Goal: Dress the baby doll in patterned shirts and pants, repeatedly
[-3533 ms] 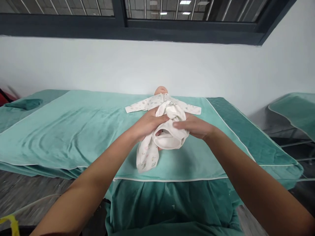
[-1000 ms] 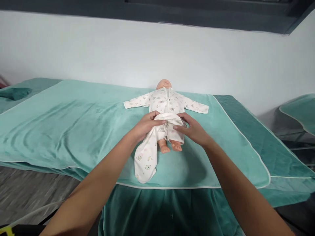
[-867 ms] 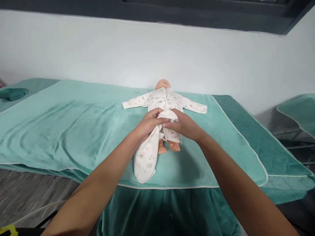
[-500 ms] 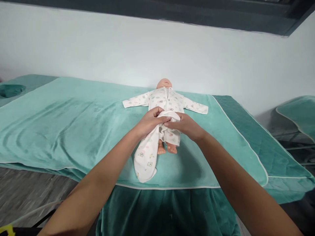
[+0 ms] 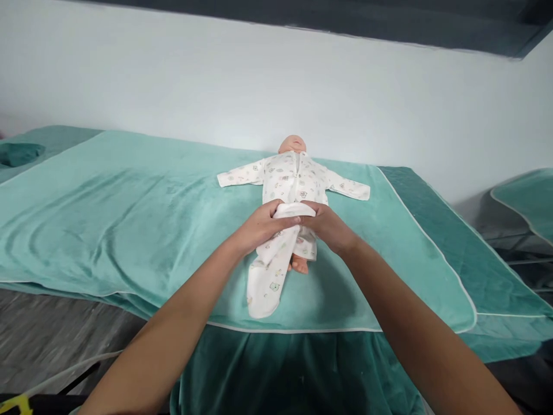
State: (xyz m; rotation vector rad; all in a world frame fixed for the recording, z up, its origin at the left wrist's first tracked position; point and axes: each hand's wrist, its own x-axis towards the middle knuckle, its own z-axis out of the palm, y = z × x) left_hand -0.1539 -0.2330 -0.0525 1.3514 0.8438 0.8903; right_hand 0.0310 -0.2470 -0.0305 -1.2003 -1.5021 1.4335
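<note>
A baby doll (image 5: 293, 144) lies on its back with both arms spread, dressed in a white printed baby shirt (image 5: 283, 176). Over its lower body, my left hand (image 5: 263, 225) and my right hand (image 5: 326, 223) pinch the white waistband of printed baby trousers (image 5: 270, 282), fingers closed on both sides. One trouser leg hangs down toward me, left of the doll's bare feet (image 5: 299, 264). More printed white cloth (image 5: 307, 248) covers the doll's leg on the right; how it joins the held cloth is hidden by my hands.
A light green blanket (image 5: 129, 202) with pale piping covers the bed beneath the doll. Darker green quilted bedding (image 5: 432, 199) shows at the right. Behind stands a white wall (image 5: 216, 86), with a dark ledge (image 5: 345, 20) above. Something yellow (image 5: 17, 405) is at the lower left corner.
The waistband has been pulled straighter and lowered slightly toward me. The hanging trouser leg has swung right, now covering one of the doll's feet. Both hands keep their grip.
</note>
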